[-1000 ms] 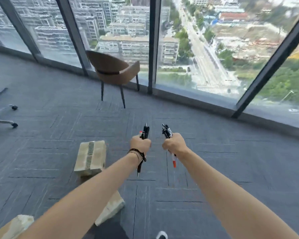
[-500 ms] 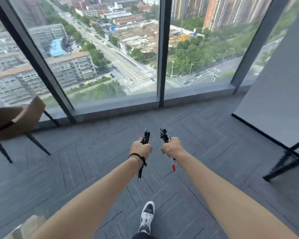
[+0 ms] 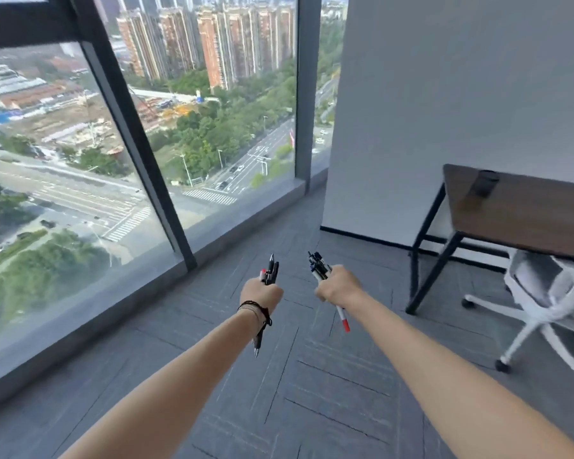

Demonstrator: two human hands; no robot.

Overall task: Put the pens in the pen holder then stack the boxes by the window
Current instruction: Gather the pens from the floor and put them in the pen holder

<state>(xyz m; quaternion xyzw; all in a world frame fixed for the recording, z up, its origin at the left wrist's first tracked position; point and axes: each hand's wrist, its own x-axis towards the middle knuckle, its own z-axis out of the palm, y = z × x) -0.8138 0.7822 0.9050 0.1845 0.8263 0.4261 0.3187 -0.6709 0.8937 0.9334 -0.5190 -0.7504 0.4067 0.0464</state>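
Note:
My left hand (image 3: 261,295) grips a bundle of black pens (image 3: 271,270) upright in a fist, their tips poking out below the wrist. My right hand (image 3: 338,287) grips a second bundle of pens (image 3: 318,266), one white with a red end hanging down below the fist. Both arms are stretched forward over the grey carpet. A small dark object (image 3: 485,183), blurred, lies on the brown desk (image 3: 524,217) at the right; I cannot tell whether it is the pen holder. No boxes are in view.
Floor-to-ceiling windows (image 3: 80,167) with dark frames run along the left. A white wall (image 3: 444,94) stands ahead right. The desk has black legs, and a white office chair (image 3: 550,293) on casters sits beside it. Grey carpet (image 3: 312,376) lies underfoot.
The view has swung right: the wooden chair and the boxes on the floor have left the frame, and the wall, desk and white chair have come in. Both hands still grip their pens.

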